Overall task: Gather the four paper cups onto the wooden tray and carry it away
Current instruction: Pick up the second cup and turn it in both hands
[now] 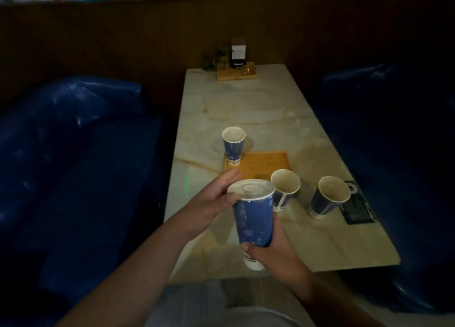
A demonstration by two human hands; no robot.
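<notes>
A tall blue paper cup (253, 218) with a white lid is lifted above the near end of the marble table; my right hand (275, 260) grips its lower part from below. My left hand (216, 201) touches the cup's upper left side near the rim with thumb and relaxed fingers. A wooden tray (266, 164) lies on the table past the hands, and one lidded blue cup (233, 145) stands on its far left corner. An open cup (284, 190) stands at the tray's near edge; whether on it I cannot tell. Another open cup (328, 201) stands on the table to the right.
The marble table (246, 105) runs between two dark blue booth seats (73, 154). At its far end a small wooden stand (236, 75) holds a sign, a plant and jars. A dark card (357, 203) lies by the right cup. A wooden wall closes the back.
</notes>
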